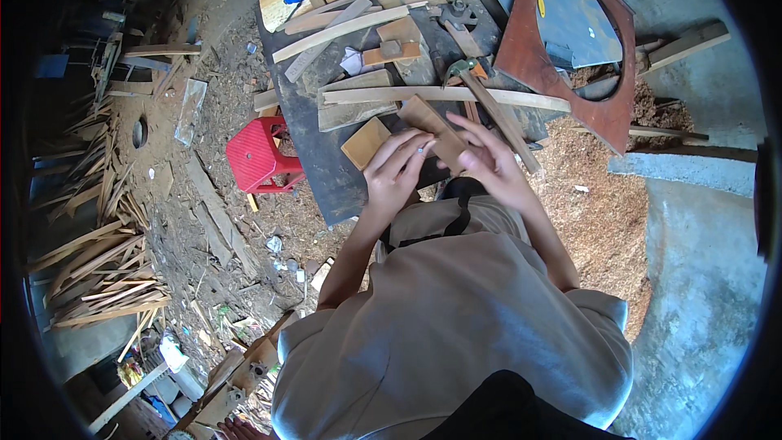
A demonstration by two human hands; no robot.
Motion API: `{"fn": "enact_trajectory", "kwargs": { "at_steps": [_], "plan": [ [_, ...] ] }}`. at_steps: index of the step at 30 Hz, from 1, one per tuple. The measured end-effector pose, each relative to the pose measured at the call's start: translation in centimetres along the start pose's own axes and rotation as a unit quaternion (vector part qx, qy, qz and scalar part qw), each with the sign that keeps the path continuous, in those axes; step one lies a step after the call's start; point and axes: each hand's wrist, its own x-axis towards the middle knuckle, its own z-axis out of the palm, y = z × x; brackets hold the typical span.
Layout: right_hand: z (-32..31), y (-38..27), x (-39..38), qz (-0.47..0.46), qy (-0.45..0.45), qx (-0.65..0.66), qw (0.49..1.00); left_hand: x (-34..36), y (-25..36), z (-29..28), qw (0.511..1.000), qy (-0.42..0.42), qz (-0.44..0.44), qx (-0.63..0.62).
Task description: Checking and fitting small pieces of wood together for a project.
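Note:
Above the near edge of the dark workbench (330, 187), a small brown wooden block (436, 130) is held up at a tilt. My right hand (495, 161) grips its right side between thumb and fingers. On the block's left, my left hand (394, 169) is closed in a pinch, fingertips close to the wood. A tiny pale tip shows between those fingers; what it belongs to is too small to tell. Just left of my left hand lies a square, light wooden block (365, 143). Beyond both hands, a long curved wooden strip (489, 96) stretches across the bench.
Several wood pieces and a hammer (460, 37) lie on the bench. A red-brown panel with an oval hole (521, 28) leans at the right. A red stool (252, 155) stands left; sawdust (603, 220) covers the floor right. Another person's hand (240, 430) shows lower left.

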Motion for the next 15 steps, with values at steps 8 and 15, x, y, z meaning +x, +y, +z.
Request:
{"fn": "enact_trajectory", "kwargs": {
  "at_steps": [8, 15],
  "plan": [
    [1.7, -5.0, -2.5, -0.009, 0.054, -0.051, 0.997, 1.9, 6.2, -1.8, 0.994, -0.032, -0.055, -0.091],
    [2.4, -7.5, -4.0, -0.079, 0.034, -0.044, 0.995, 2.4, 8.8, -3.5, 0.971, -0.02, -0.1, -0.217]
  ]
}}
